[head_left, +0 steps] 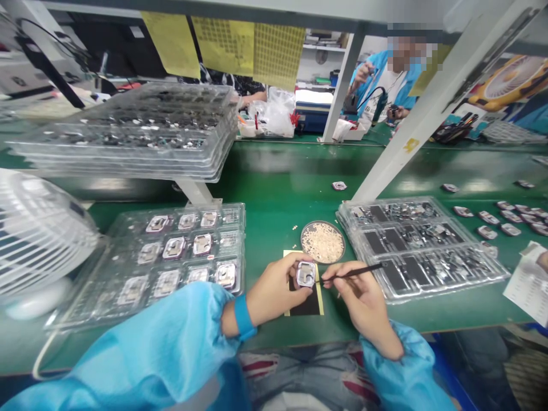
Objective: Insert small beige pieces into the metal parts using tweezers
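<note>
Between the thumb and fingers of my left hand [278, 285] is a small square watch-case-like part [306, 274], light-rimmed with dark pieces inside. My right hand [362, 294] grips dark tweezers [353, 274], their tips at the right edge of that part. Whether the tips pinch anything is too small to tell. Under my hands lies a black pad with a yellow border [314, 305]. Just beyond them a round dish [322, 241] is filled with tiny pale pieces.
A clear tray of similar square parts [143, 237] lies left, beside a white fan [38, 228]. To the right is a stacked tray of dark components [417, 245], with loose square parts [488, 217] beyond. Stacked trays [128, 128] sit on a shelf. A co-worker [385, 85] sits opposite.
</note>
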`<state>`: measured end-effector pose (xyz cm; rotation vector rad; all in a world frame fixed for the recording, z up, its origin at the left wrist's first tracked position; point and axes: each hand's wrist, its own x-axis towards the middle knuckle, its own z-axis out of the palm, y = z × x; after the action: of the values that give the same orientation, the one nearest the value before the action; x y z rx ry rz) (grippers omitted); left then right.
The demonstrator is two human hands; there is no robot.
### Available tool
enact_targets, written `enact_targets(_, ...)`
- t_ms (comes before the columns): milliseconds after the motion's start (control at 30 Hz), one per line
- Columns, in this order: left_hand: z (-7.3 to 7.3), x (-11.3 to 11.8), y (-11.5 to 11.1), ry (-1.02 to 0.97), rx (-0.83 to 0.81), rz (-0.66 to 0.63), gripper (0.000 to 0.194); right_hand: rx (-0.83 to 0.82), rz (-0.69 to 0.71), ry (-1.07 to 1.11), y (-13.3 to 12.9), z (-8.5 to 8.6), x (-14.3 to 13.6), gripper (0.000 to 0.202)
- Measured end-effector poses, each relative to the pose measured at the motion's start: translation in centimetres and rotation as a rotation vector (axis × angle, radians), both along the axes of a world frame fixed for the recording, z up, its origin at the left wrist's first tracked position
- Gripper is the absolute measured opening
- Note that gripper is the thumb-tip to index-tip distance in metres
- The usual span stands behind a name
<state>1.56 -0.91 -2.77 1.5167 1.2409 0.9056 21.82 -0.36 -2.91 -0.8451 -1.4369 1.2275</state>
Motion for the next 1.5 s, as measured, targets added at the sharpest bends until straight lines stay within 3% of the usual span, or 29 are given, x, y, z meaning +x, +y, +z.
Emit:
enact_targets(200,0.8,-0.3,0.1,-0.153,-0.082,0.000,0.051,0.015,0.038,0.041,-0.1,0.2,0.3,0.014)
enact_targets(367,2.7,-1.7,0.9,-0.200,-0.082,0.074,0.049,-0.046,-0.096,-0.013,0.5,0.4,-1.0,0.019)
enact_targets(467,3.3,-2.5,1.2,-0.176,-0.131,0.062,0.038,-0.096,-0.085,-0.092,1.0,0.1,-2.2,0.020)
enact_targets(600,2.9,-3.0,1.3,0.010,-0.069,0.064,0.013,-0.142,-0.068,-0.177,1.3,-0.5,-3.1,0.022)
enact_targets(733,2.3,-3.3,1.3,0.318,0.015,0.012,0.010,-0.162,-0.059,-0.212,1.4,-0.8,-3.1,0.026)
enact_targets(933,2.1,-3.5,1.4,0.302,-0.003,0.014,0.012,-0.169,-0.039,-0.189,1.2,-0.7,-2.8,0.025)
enact_targets(1033,1.9,-3.3,1.4,0.190,-0.053,0.026,0.012,-0.092,-0.079,-0.101,0.8,-0.4,-2.6,0.017)
enact_targets(1167,1.3,-2.8,1.3,0.025,-0.151,0.005,0.015,0.144,-0.143,-0.076,0.3,-0.1,-2.1,0.010)
enact_targets(1500,0.5,-2.8,1.2,0.055,-0.128,-0.030,0.014,0.366,-0.074,-0.302,0.2,-0.2,-1.9,0.022)
